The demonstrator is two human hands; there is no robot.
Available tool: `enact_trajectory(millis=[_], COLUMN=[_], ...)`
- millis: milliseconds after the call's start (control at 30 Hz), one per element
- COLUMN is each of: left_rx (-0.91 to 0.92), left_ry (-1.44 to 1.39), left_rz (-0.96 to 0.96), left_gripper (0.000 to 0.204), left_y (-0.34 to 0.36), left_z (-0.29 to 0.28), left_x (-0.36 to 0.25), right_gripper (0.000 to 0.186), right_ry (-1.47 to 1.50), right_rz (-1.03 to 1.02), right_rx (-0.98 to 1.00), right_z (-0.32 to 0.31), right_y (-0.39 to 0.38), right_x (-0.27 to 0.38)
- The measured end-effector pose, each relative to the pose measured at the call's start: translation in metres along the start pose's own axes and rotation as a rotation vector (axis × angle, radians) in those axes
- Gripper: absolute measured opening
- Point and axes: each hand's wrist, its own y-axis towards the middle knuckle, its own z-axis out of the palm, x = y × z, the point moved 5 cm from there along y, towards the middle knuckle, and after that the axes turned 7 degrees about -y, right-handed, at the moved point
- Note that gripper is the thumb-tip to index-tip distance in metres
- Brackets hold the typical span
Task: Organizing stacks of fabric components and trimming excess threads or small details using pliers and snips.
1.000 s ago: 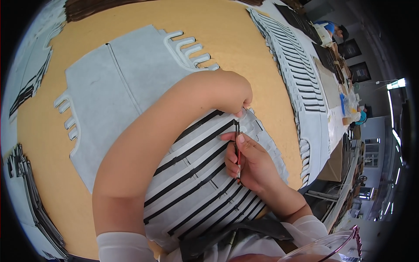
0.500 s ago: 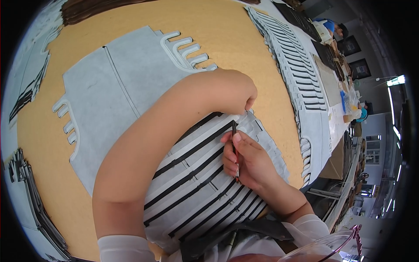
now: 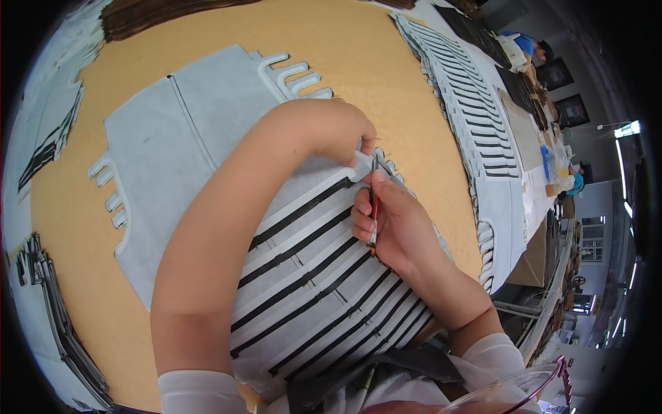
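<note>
My left hand point(image 3: 345, 134) reaches across the work. Its fingers pinch the edge of a grey panel with black and white stripes point(image 3: 303, 265), at a pale corner by the first black strip. In my right hand point(image 3: 394, 224) is a slim pointed tool with a red-sided handle, apparently thread snips point(image 3: 374, 214). Their dark tip points up at the pinched edge, close to my left fingertips. Under my left forearm lies a large light-grey panel point(image 3: 155, 138) with a seam line and finger-like tabs on its edges. My left hand hides part of the edge being gripped.
Panels lie on a tan board point(image 3: 386, 69). A row of overlapping striped panels point(image 3: 476, 117) runs along the right, with more stacked grey pieces point(image 3: 62, 331) at the lower left. Brown material point(image 3: 152, 17) lies at the far edge. A person in blue point(image 3: 524, 45) is at the far right.
Both hands have moved away from me, my left also leftward. The snips' tip has come up to the panel edge beside my left fingers. The striped panel's far edge looks lifted.
</note>
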Motion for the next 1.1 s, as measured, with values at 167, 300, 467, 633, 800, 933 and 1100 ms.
enact_trajectory(millis=[167, 300, 467, 633, 800, 933, 1100], left_rx=[-0.049, 0.055, 0.008, -0.015, -0.035, -0.038, -0.014], left_ry=[-0.044, -0.074, -0.055, -0.025, -0.031, -0.029, -0.031], left_rz=[0.159, 0.096, 0.096, 0.090, 0.076, 0.063, 0.051], left_gripper=[0.027, 0.024, 0.025, 0.025, 0.026, 0.027, 0.026], left_y=[-0.008, -0.010, -0.013, -0.014, -0.015, -0.018, -0.015], left_z=[-0.011, -0.011, -0.014, -0.014, -0.014, -0.015, -0.015], left_x=[-0.004, -0.007, -0.014, -0.017, -0.017, -0.016, -0.016], right_gripper=[0.023, 0.025, 0.029, 0.028, 0.027, 0.027, 0.026], right_ry=[-0.016, -0.038, -0.070, -0.064, -0.044, -0.030, -0.059], right_rz=[-0.065, -0.078, 0.019, 0.087, 0.071, 0.064, 0.022], right_rx=[0.035, 0.015, 0.097, 0.159, 0.166, 0.177, 0.165], right_z=[0.006, 0.006, 0.008, 0.011, 0.014, 0.016, 0.017], right_y=[0.003, -0.007, -0.011, -0.009, -0.006, -0.007, -0.004], right_x=[0.001, -0.001, -0.012, -0.019, -0.020, -0.022, -0.017])
